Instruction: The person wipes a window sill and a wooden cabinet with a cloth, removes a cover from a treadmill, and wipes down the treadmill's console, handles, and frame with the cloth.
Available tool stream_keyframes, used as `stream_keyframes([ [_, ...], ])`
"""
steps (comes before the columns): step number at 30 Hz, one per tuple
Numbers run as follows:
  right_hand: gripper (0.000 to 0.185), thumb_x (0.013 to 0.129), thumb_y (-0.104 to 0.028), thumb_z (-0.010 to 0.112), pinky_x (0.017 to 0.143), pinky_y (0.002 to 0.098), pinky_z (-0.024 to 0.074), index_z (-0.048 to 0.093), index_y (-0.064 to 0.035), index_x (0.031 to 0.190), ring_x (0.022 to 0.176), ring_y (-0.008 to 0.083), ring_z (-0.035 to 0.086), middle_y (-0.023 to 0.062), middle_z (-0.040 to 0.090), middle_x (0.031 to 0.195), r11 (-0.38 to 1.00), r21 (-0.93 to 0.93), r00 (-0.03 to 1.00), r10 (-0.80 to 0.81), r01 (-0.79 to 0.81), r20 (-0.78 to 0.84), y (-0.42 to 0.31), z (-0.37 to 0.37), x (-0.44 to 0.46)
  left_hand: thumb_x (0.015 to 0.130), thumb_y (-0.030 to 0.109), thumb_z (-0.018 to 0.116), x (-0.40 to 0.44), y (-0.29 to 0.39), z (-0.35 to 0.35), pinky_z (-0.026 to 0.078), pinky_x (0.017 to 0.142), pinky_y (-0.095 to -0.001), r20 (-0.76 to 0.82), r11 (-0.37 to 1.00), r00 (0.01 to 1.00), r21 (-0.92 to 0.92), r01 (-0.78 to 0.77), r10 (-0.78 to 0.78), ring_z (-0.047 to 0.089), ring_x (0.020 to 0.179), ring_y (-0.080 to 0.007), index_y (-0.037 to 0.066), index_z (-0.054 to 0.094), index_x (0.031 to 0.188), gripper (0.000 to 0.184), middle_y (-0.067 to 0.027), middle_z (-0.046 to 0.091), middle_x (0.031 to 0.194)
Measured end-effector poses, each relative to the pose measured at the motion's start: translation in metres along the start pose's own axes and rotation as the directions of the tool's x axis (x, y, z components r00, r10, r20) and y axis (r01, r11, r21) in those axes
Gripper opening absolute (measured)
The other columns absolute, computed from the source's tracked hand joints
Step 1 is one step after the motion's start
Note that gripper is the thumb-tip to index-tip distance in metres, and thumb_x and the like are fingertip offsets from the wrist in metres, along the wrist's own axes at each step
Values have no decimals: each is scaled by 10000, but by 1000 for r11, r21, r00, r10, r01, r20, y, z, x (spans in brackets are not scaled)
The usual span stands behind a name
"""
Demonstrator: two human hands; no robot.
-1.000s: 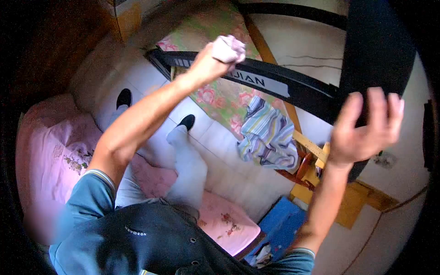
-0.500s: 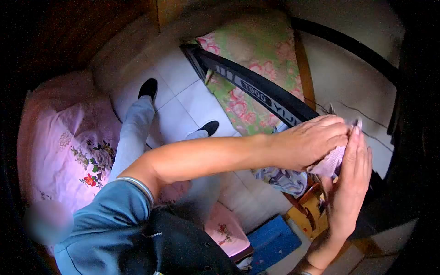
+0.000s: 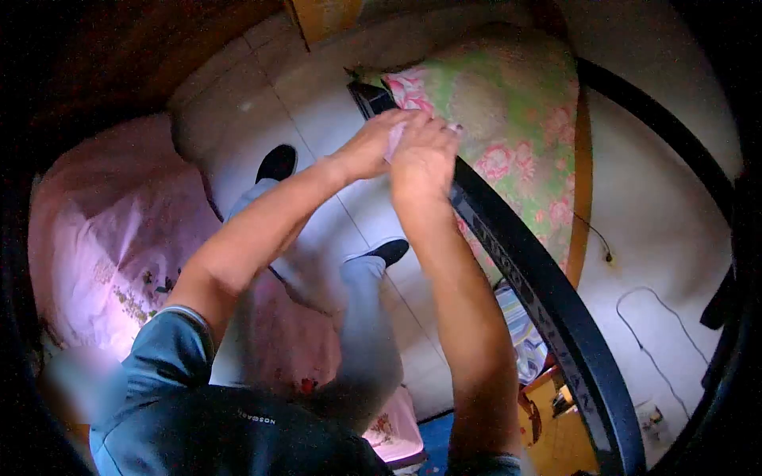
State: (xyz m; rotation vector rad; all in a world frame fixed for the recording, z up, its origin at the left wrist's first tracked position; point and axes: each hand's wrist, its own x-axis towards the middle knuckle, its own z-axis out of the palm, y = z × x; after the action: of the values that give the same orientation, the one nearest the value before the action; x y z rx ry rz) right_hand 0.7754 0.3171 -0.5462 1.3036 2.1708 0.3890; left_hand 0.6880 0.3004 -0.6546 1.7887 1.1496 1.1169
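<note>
A long black bar (image 3: 516,274) with pale lettering runs diagonally from upper middle to lower right. Near its far upper end, my left hand (image 3: 375,144) and my right hand (image 3: 426,152) are close together over the bar. Between them a bunched pink cloth (image 3: 394,139) shows, and the fingers of both hands are closed around it. My hands cover most of the cloth and the bar's surface underneath.
A green floral cover (image 3: 508,111) lies beyond the bar. Pink bedding (image 3: 95,262) is at left. A second black bar (image 3: 659,119) curves along the right. A thin cable (image 3: 627,309) hangs there. Striped fabric (image 3: 520,333) and a wooden stool-like piece (image 3: 556,436) are below.
Both hands have moved with the cloth, leftward and up, from the lettered middle of the bar to near its far end. The camera view has shifted too, showing more of the bar's lower length.
</note>
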Motion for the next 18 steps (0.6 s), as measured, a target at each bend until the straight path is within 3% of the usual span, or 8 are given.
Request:
stream_keyframes([
  [2, 476, 944, -207, 474, 1019, 464, 392, 478, -4, 1374, 1184, 357, 551, 177, 566, 1293, 999, 42, 995, -21, 17, 102, -20, 24, 24, 716, 182, 780, -6, -31, 2, 385, 1082, -450, 9, 995, 999, 96, 34, -35, 453, 1299, -373, 70, 461, 1402, 765, -174, 478, 1426],
  [4, 577, 902, -212, 545, 1050, 470, 374, 430, 82, 1385, 1178, 352, 554, 245, 543, 1325, 995, 76, 998, -61, 61, -11, -35, 39, 41, 745, 177, 764, -13, -56, 4, 401, 1065, -450, -58, 955, 966, 147, 258, -252, 471, 1275, -382, 96, 472, 1386, 709, -177, 488, 1402],
  [6, 570, 906, -222, 539, 1002, 476, 399, 443, 89, 1374, 1161, 366, 564, 252, 558, 1305, 993, 74, 992, -89, 96, -92, -47, 56, 53, 771, 168, 749, -16, -87, 13, 414, 1043, -447, -62, 918, 920, 64, 392, -388, 458, 1276, -398, 122, 482, 1368, 655, -164, 504, 1368],
  [8, 535, 906, -235, 532, 937, 476, 434, 484, 80, 1336, 1094, 353, 594, 232, 595, 1246, 983, 180, 998, -47, 39, 39, -63, 75, 73, 786, 185, 738, -19, -114, 23, 417, 1030, -449, -56, 858, 856, -20, 513, -514, 462, 1255, -410, 116, 474, 1363, 638, -171, 518, 1334],
  [9, 466, 903, -235, 525, 897, 475, 457, 536, 54, 1268, 1014, 334, 617, 212, 628, 1163, 991, 135, 994, 26, -11, -111, -70, 81, 76, 790, 190, 734, -18, -117, 23, 418, 1025, -450, -51, 833, 832, -50, 551, -553, 463, 1248, -414, 113, 472, 1361, 633, -174, 523, 1323],
  [12, 404, 886, -239, 541, 861, 448, 470, 574, 29, 1186, 942, 297, 627, 186, 639, 1089, 997, 15, 958, 74, -73, -278, -76, 91, 74, 799, 236, 726, -16, -117, 18, 423, 1006, -454, -78, 906, 906, 55, 421, -416, 490, 1197, -423, 82, 524, 1294, 557, -194, 542, 1277],
  [16, 382, 867, -233, 561, 841, 427, 475, 589, 31, 1142, 918, 273, 638, 175, 651, 1043, 999, 24, 954, 33, -27, -297, -57, 74, 62, 768, 236, 741, -10, -85, 12, 433, 967, -461, -132, 945, 944, 87, 315, -303, 521, 1141, -426, 37, 593, 1164, 467, -227, 559, 1240],
  [18, 369, 853, -216, 574, 810, 407, 481, 600, 36, 1122, 911, 259, 644, 155, 659, 1014, 987, 156, 986, 66, -42, -151, -46, 53, 46, 757, 220, 745, -3, -48, 9, 437, 948, -466, -161, 963, 955, 54, 263, -251, 526, 1133, -425, 31, 610, 1130, 440, -226, 565, 1230],
])
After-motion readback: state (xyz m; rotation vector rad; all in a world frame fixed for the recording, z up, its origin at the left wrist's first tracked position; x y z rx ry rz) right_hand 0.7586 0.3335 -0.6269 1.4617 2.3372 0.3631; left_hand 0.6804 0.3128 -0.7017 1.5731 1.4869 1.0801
